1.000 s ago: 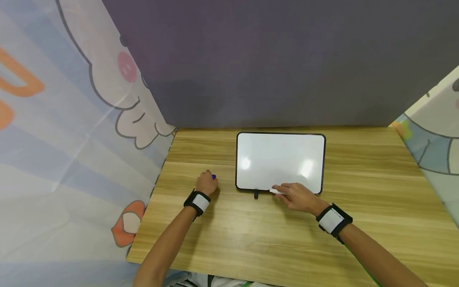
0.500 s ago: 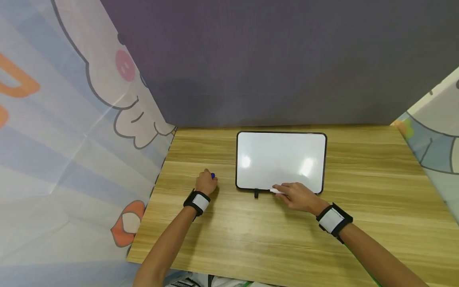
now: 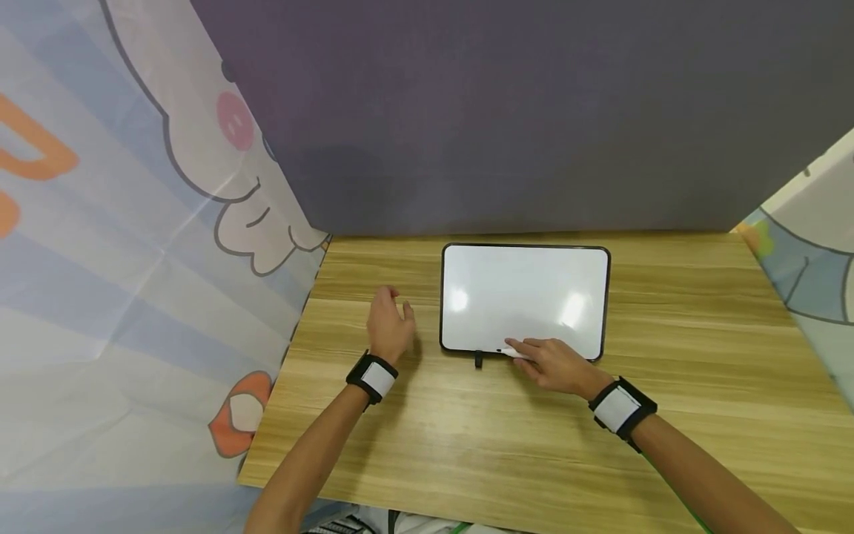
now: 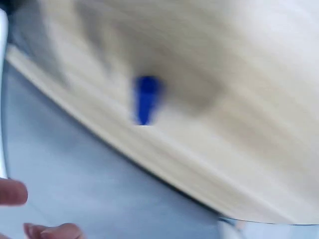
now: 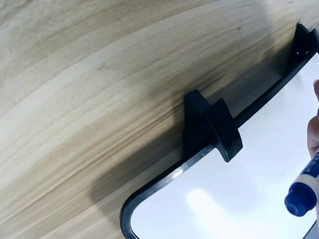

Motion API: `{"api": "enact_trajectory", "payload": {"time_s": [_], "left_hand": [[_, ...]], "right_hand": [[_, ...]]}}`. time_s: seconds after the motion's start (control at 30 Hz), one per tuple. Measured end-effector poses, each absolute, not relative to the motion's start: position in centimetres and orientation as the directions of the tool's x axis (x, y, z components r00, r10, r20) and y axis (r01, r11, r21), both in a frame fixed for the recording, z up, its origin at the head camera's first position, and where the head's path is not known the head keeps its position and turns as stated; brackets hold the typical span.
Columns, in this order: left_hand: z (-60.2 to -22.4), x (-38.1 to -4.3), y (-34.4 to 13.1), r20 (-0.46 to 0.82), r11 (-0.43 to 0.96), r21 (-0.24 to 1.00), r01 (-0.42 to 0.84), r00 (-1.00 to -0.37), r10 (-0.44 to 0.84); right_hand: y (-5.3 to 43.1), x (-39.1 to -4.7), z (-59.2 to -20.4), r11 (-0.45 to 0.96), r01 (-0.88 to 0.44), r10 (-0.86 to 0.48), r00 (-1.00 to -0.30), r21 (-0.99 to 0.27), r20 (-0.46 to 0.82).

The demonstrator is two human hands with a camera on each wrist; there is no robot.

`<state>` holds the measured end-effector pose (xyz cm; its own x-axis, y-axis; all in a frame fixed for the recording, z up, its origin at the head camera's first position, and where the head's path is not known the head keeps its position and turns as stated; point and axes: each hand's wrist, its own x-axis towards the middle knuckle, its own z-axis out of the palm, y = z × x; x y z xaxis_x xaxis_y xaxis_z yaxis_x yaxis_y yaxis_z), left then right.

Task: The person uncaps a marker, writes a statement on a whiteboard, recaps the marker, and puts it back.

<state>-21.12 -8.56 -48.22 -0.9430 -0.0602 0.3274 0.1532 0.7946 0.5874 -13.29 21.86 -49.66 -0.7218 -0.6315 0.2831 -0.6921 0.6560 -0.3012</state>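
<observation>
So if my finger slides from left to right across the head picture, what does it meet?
Pink spot → left hand → black clip → marker → right wristband.

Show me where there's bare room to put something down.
The wooden table is bare right of the whiteboard, beyond the right forearm, and in front, between it and the left forearm. Crowded: along the whiteboard's near edge, where the right hand holds a marker near a black clip, and around the left hand and blue marker cap.
</observation>
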Motion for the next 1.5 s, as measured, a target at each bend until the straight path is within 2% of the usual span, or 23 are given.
{"api": "enact_trajectory", "payload": {"time_s": [0.1,0.23,0.4,0.57,0.77,1.3,1.5], "left_hand": [[-47.2,-20.5,-6.6,0.44,0.736,0.601,0.31,-0.898,0.019],[-46.5,-19.0,-3.9,0.459,0.696,0.553,0.458,-0.865,0.204],[-46.4,-17.1,-1.1,0.369,0.661,0.463,0.591,-0.806,0.462],[-46.8,-16.2,0.5,0.219,0.653,0.423,0.628,-0.77,0.599],[-47.2,-15.9,1.2,0.079,0.646,0.478,0.595,-0.761,0.644],[-46.9,-16.0,2.1,0.008,0.613,0.594,0.521,-0.766,0.643],[-47.2,-16.3,2.2,-0.07,0.612,0.67,0.419,-0.786,0.614]], "right_hand": [[21.8,-13.2,-49.5,0.668,-0.677,-0.625,-0.735,-0.308,0.262],[21.7,-13.0,-49.2,0.685,-0.642,-0.608,-0.764,-0.344,0.216],[21.5,-13.1,-49.3,0.673,-0.627,-0.603,-0.773,-0.392,0.199],[21.3,-13.3,-49.3,0.647,-0.648,-0.617,-0.755,-0.403,0.223],[21.0,-13.5,-49.0,0.625,-0.635,-0.624,-0.756,-0.454,0.2],[21.1,-13.4,-48.6,0.609,-0.64,-0.641,-0.745,-0.469,0.183],[20.9,-13.3,-48.2,0.674,-0.652,-0.625,-0.754,-0.346,0.203]]}}
